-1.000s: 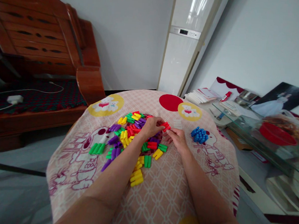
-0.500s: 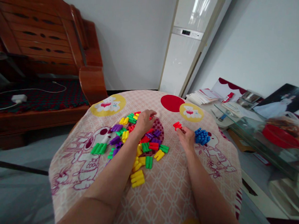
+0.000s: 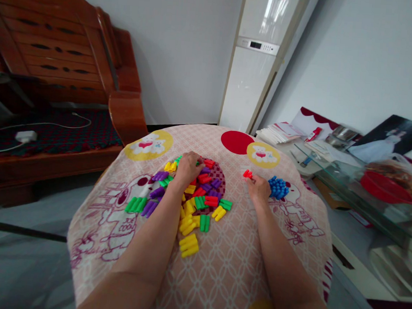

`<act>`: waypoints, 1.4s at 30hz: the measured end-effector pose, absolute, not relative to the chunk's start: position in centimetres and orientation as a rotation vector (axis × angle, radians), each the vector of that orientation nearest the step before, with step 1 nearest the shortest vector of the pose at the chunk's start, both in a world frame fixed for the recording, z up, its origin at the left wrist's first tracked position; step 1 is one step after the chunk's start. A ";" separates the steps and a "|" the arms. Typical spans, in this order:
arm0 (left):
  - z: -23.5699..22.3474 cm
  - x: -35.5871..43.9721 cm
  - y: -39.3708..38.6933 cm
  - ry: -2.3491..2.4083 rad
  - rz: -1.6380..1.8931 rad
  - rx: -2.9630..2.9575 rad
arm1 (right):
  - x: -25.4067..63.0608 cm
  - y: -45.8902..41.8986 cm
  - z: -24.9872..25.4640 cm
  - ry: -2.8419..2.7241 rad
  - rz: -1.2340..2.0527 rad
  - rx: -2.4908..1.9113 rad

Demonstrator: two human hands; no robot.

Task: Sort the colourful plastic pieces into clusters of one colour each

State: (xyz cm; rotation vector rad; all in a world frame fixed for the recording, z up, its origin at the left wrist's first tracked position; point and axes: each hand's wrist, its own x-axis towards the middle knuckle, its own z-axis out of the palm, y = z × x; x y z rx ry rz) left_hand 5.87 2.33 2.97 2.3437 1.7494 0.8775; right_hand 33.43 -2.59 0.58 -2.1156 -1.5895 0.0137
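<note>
My left hand [image 3: 187, 167] is over the far part of a heap of plastic building blocks, fingers curled down. Its fingertips are partly hidden, so whether they grip a block is unclear. Just right of it lies a red block [image 3: 209, 163]. Around the hand and forearm are purple blocks [image 3: 160, 175], yellow blocks [image 3: 188, 224] and green blocks [image 3: 136, 204]. To the right, my right hand [image 3: 260, 188] is closed on a red building block [image 3: 247, 174], held between thumb and fingers. Right beside that hand sits a tight cluster of blue blocks [image 3: 278, 188].
A patterned cloth [image 3: 218, 266] covers the round table. A wooden bench [image 3: 56, 55] stands at the left, and a tall white air conditioner [image 3: 250, 86] behind. At the right, a glass-topped stand [image 3: 348, 179] carries papers [image 3: 280, 132] and a red bowl [image 3: 387, 187].
My left hand has moved left over the heap, uncovering red blocks at its right. My right hand, still holding the red block, has shifted slightly right toward the blue cluster.
</note>
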 end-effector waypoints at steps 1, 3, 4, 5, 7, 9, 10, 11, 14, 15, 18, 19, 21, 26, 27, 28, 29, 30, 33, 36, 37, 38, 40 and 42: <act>3.0 6.5 2.2 1.675 0.881 2.395 | 33.4 -2.6 0.6 -1.590 0.010 -2.122; 2.9 7.7 1.8 1.551 0.810 2.484 | 33.4 -2.6 0.5 -1.588 0.007 -2.124; 2.7 8.3 1.6 1.519 0.743 2.515 | 33.4 -2.6 0.5 -1.589 0.006 -2.117; 2.5 8.9 1.5 1.509 0.672 2.534 | 33.5 -2.6 0.4 -1.592 0.003 -2.108; 2.2 9.6 1.2 1.542 0.558 2.541 | 33.5 -2.6 0.2 -1.600 -0.004 -2.091; 2.0 9.8 1.0 1.600 0.515 2.532 | 33.5 -2.5 0.2 -1.596 -0.004 -2.088; 2.0 9.8 1.0 1.621 0.506 2.530 | 33.5 -2.5 0.1 -1.592 0.000 -2.091; 2.0 9.8 1.0 1.635 0.500 2.529 | 33.5 -2.5 0.2 -1.589 0.005 -2.095; 2.0 9.6 1.2 1.654 0.523 2.510 | 33.4 -2.5 0.4 -1.597 0.024 -2.117; 2.0 9.5 1.3 1.663 0.547 2.490 | 33.4 -2.6 0.5 -1.601 0.032 -2.134; 1.8 9.3 1.8 1.670 0.669 2.414 | 33.2 -2.8 0.9 -1.604 0.056 -2.193; 1.7 9.2 2.0 1.662 0.718 2.394 | 33.2 -2.8 1.0 -1.601 0.063 -2.205; 1.6 8.9 2.4 1.658 0.818 2.351 | 33.1 -2.9 1.2 -1.595 0.072 -2.213; 1.7 7.7 3.0 1.828 0.967 2.166 | 33.0 -3.0 1.3 -1.601 0.060 -2.193; 1.8 7.6 2.9 1.857 0.975 2.123 | 33.0 -3.0 1.3 -1.602 0.057 -2.187; 1.9 7.5 2.9 1.881 0.972 2.081 | 33.0 -3.0 1.3 -1.602 0.054 -2.180; 2.0 7.5 2.8 1.898 0.960 2.045 | 33.1 -3.0 1.2 -1.600 0.050 -2.173; 2.1 7.5 2.7 1.912 0.943 2.018 | 33.1 -3.0 1.2 -1.598 0.046 -2.167; 2.4 7.6 2.3 1.949 0.927 1.979 | 33.2 -3.0 1.0 -1.599 0.029 -2.147; 2.4 7.7 2.2 1.914 0.972 2.010 | 33.3 -2.9 0.8 -1.596 0.007 -2.140; 2.4 7.7 2.3 1.891 0.966 2.032 | 33.4 -2.9 0.7 -1.596 0.005 -2.138; 2.4 7.7 2.3 1.871 0.946 2.054 | 33.4 -2.9 0.7 -1.595 0.006 -2.136; 2.5 7.6 2.3 1.850 0.914 2.074 | 33.3 -2.9 0.7 -1.595 0.018 -2.124; 2.7 7.4 2.3 1.835 0.976 2.043 | 33.3 -3.0 0.8 -1.584 0.032 -2.105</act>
